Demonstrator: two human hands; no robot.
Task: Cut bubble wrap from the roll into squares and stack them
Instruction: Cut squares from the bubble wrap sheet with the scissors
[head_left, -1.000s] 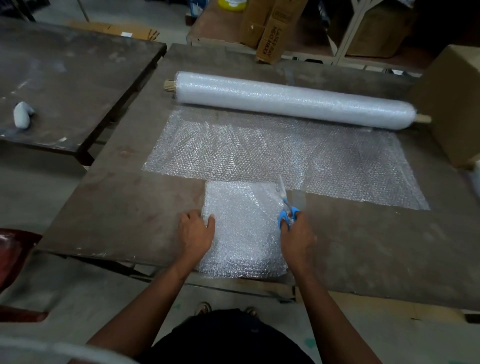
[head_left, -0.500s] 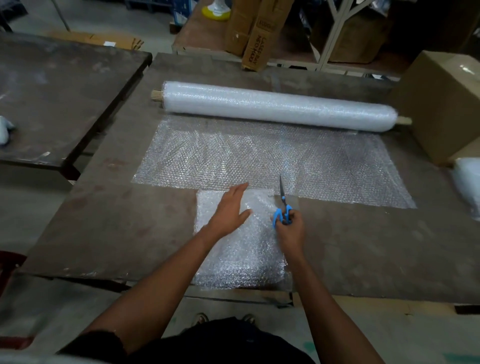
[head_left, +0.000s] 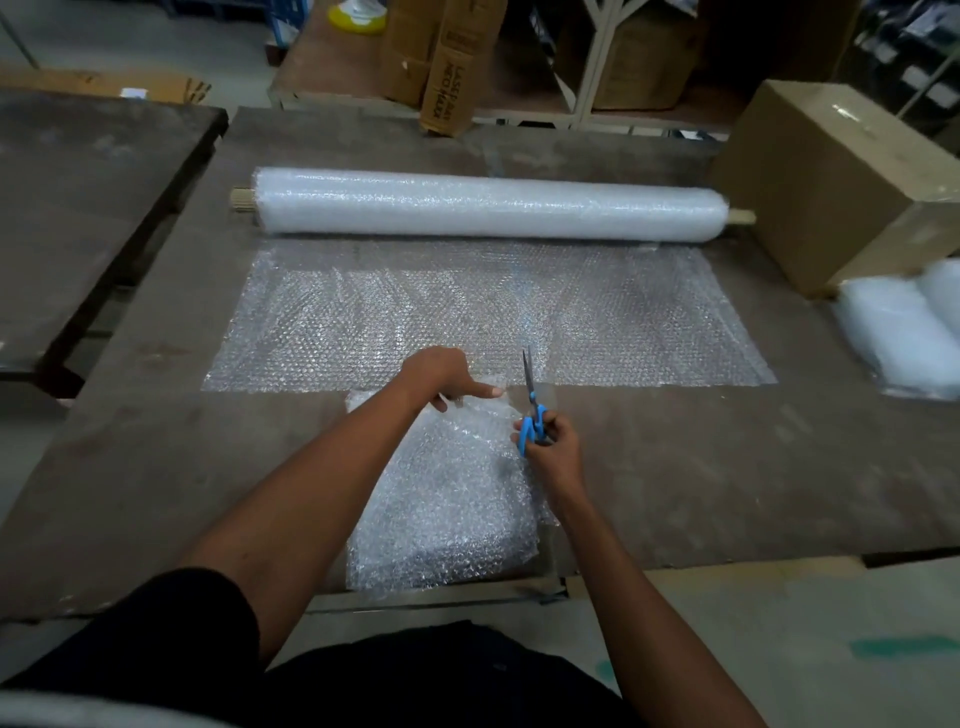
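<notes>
Left hand (head_left: 441, 376): pinches near edge of unrolled sheet (head_left: 488, 317). Right hand (head_left: 553, 449): grasps blue scissors (head_left: 531, 402), blades closed. Stack of squares (head_left: 447, 499): near table (head_left: 727, 467) edge. Roll (head_left: 488, 205): far.

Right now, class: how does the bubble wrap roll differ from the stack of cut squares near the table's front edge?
The bubble wrap roll is a long cylinder lying across the far side of the table; the stack of cut squares lies flat at the near edge. The roll looks dense and white; the stack looks thinner and more see-through. No hand touches the roll; the left hand reaches over the stack's far edge. Both are bubble wrap.
</notes>
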